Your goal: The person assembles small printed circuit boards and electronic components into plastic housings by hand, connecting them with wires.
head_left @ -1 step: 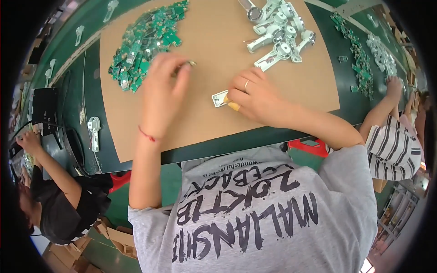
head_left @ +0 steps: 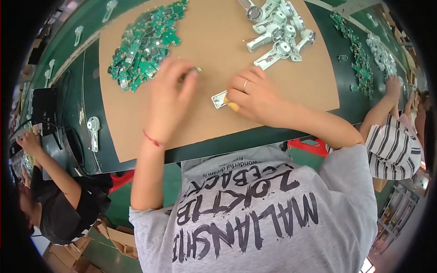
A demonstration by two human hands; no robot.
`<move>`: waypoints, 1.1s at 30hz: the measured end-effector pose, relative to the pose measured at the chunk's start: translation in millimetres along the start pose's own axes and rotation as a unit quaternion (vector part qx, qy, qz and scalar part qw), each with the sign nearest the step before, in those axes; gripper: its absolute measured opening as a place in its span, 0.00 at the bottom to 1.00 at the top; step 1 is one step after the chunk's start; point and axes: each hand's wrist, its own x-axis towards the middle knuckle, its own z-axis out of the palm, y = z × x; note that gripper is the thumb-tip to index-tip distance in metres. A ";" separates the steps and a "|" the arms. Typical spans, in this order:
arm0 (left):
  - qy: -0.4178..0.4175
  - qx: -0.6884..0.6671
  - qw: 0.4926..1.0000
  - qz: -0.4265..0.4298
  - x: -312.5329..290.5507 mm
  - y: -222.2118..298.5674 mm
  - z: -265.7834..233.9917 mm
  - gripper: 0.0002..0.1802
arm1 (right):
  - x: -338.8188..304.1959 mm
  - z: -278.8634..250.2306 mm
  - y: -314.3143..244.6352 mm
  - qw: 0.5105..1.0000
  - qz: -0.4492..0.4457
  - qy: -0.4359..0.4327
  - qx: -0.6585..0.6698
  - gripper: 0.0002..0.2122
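Over the cardboard sheet (head_left: 191,123), the right hand (head_left: 256,96) grips a white casing (head_left: 218,99), its free end toward nine o'clock. At the casing's ten o'clock, the left hand (head_left: 171,87) pinches a small blurred piece (head_left: 199,69); green circuit boards (head_left: 145,48) lie toward eleven.

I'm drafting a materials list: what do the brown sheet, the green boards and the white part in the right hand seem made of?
Brown sheet: probably cardboard or stiff paper, matt and evenly tan.
Green boards: likely circuit-board laminate, given the flat green pieces.
White part: apparently smooth moulded plastic, pale with a raised rim; the right hand partly covers it.
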 end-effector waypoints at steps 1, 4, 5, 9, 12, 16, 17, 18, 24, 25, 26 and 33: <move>-0.028 -0.014 0.999 -0.033 -8.2 5.8 7.6 0.05 | 0.7 0.2 -1.4 1.000 0.003 0.005 -0.018 0.08; -0.062 -0.033 0.994 -0.079 -31.7 7.5 30.7 0.05 | 4.7 0.6 -6.8 0.999 0.001 0.017 -0.032 0.07; -0.032 0.010 0.998 -0.047 -35.5 7.3 35.8 0.05 | 5.1 0.9 -7.9 0.999 -0.004 0.023 -0.030 0.07; 0.007 0.061 0.998 -0.006 -38.2 7.1 40.5 0.06 | 6.5 2.9 -7.1 0.999 -0.011 0.032 0.002 0.08; 0.005 0.061 0.998 -0.006 -38.1 7.1 38.6 0.06 | 7.5 2.5 -5.9 0.998 -0.013 0.035 0.056 0.09; 0.009 -0.057 0.994 -0.091 -37.3 7.4 34.3 0.06 | 3.9 4.5 -1.1 0.992 0.035 0.020 0.122 0.08; 0.009 -0.071 0.992 -0.107 -35.1 6.6 32.2 0.06 | 3.9 3.0 0.2 0.992 0.032 -0.001 0.124 0.08; 0.008 -0.072 0.991 -0.109 -34.0 8.9 31.0 0.06 | 4.3 0.9 -1.3 0.992 0.033 -0.002 0.124 0.08; 0.000 0.009 0.998 -0.059 -36.4 7.3 37.0 0.05 | 3.1 -0.5 -8.0 0.997 -0.040 -0.027 0.059 0.10; 0.001 0.049 0.999 -0.024 -37.7 6.2 38.3 0.06 | 5.3 -1.8 -10.2 0.997 -0.031 -0.022 0.072 0.11; 0.002 0.088 0.996 0.011 -38.9 5.9 39.1 0.06 | 6.8 -2.6 -11.8 0.996 -0.022 -0.017 0.085 0.11; 0.016 0.123 0.992 0.025 -41.9 6.7 47.2 0.08 | 2.7 2.4 -15.1 0.998 -0.041 -0.003 0.046 0.08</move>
